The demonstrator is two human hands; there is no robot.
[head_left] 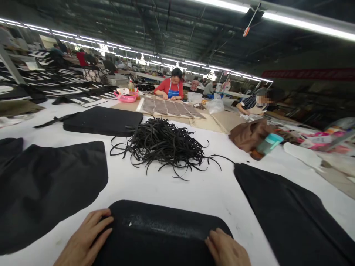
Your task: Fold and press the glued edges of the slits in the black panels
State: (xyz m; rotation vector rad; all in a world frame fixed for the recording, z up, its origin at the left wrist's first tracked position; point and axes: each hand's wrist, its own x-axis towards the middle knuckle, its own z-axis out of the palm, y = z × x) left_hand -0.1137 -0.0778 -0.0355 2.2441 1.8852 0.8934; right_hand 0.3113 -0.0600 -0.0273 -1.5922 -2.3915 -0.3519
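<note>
A black fabric panel (163, 232) with rounded corners lies at the near edge of the white table (172, 188). My left hand (85, 238) rests flat on its left edge, fingers stretched out. My right hand (226, 249) lies on its right edge with fingers curled against the cloth; whether it pinches the fabric I cannot make out. Beyond the panel sits a tangled heap of black straps (166, 144).
More black fabric pieces lie at left (47, 184), right (294, 218) and far left-centre (102, 120). A brown bag (249, 135) with a teal bottle (267, 145) is at right. Two seated people (172, 87) work at tables behind.
</note>
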